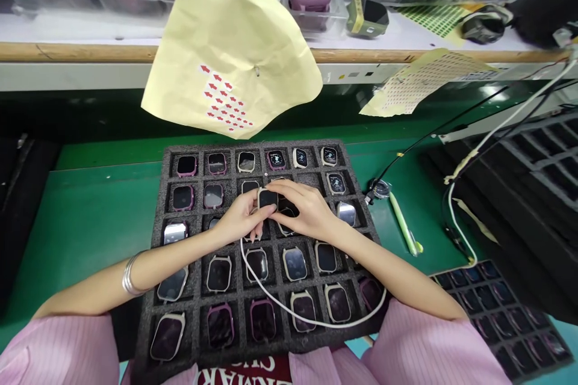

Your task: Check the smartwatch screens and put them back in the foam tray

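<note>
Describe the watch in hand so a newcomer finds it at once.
Start at the dark foam tray on the green bench. Above its middle, the left hand and right hand meet at a dark-screened watch. It alone is held; the other watches sit in the tray's compartments.

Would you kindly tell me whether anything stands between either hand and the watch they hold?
Nothing visible does: the left hand and right hand grip the watch directly, above the foam tray. The white cable runs toward the left hand, its end hidden.
</note>
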Tool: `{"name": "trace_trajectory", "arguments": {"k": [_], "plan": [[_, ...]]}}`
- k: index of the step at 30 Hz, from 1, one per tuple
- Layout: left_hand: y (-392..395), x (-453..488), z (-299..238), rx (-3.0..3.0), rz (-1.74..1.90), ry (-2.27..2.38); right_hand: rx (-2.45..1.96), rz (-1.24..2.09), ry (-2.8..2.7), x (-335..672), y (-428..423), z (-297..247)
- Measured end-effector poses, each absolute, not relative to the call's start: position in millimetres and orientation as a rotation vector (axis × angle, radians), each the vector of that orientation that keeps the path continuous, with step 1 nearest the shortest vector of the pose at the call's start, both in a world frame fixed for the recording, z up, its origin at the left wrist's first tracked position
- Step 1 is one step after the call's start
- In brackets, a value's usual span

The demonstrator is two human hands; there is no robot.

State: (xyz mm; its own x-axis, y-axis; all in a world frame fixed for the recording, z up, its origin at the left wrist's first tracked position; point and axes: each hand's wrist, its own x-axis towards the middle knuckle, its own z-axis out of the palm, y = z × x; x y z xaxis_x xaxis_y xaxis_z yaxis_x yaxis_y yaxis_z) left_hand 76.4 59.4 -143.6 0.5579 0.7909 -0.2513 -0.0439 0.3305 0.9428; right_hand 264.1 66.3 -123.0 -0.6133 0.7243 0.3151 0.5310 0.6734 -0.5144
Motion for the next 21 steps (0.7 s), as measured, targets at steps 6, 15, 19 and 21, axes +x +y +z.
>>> {"name": "trace_trajectory", "arguments": {"k": [6, 15, 19, 21], "plan": [[55.4, 76.5, -140.2, 1.128, 0.650, 0.801, -0.898, 0.530, -2.280, 263.9, 58.8, -123.4], [55.7, 77.1, -141.0, 1.142, 0.652, 0.796, -0.867, 0.600, -2.226, 263.9, 59.3, -127.8], [56.2, 77.0, -140.2, 1.152, 0.663, 0.804, -0.851, 0.618, -2.199, 264.9, 58.2, -128.3], [56.3, 77.4, -138.5, 1.150, 0.667, 0.820, -0.853, 0.624, -2.203, 265.5, 57.4, -127.3]]}}
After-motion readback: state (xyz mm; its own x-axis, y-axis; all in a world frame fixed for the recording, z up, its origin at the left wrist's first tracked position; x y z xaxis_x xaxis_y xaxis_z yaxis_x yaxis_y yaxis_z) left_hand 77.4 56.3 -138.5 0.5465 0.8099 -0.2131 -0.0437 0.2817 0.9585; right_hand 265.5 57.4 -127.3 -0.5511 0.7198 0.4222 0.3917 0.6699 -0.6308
